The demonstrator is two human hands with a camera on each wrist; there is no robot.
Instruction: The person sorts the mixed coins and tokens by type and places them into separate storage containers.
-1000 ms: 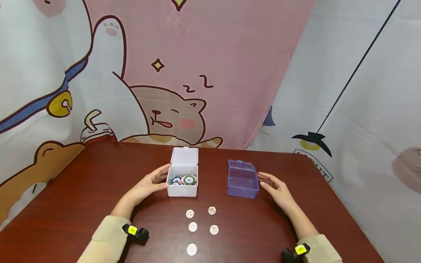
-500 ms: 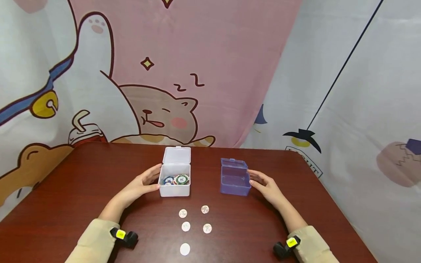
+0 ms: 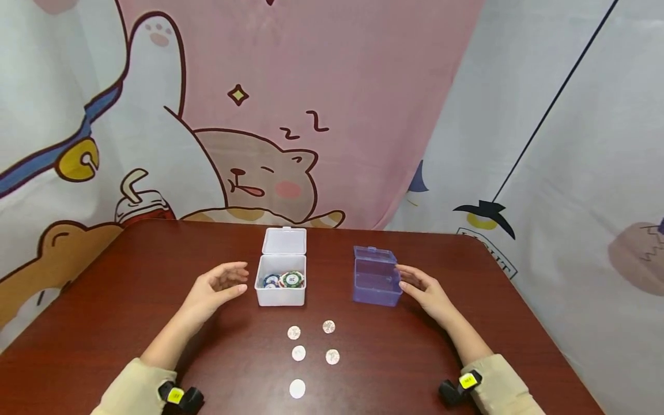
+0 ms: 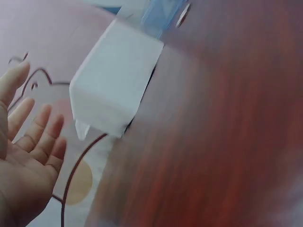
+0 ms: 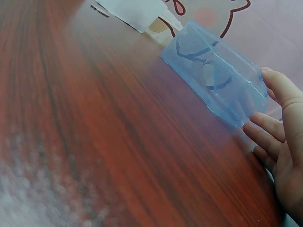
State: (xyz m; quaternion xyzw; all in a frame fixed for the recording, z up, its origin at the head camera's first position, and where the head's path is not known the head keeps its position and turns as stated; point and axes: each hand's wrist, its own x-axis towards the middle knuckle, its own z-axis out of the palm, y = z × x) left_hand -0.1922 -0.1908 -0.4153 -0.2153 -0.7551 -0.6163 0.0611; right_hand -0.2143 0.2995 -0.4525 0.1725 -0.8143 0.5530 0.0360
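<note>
A white plastic box (image 3: 282, 297) stands on the table with its lid raised and several poker chips (image 3: 292, 279) inside. To its left is my left hand (image 3: 215, 291), fingers loosely bent and apart from the box; the left wrist view shows its palm holding nothing. A see-through blue box (image 3: 377, 295), lid also raised, stands further right with nothing visible inside. My right hand (image 3: 427, 294) touches this box's right side with thumb and fingertips, fingers extended, as the right wrist view (image 5: 289, 127) shows.
Several pale round discs lie on the dark red wooden table (image 3: 249, 369) in front of the boxes, among them a plain white disc (image 3: 297, 389) nearest me and a patterned disc (image 3: 332, 357). A cartoon-printed cloth (image 3: 363, 115) hangs behind the table's far edge.
My left hand has come away from the white box and moved left. My right hand stays at the blue box. The head view has shifted a little; both boxes keep their places.
</note>
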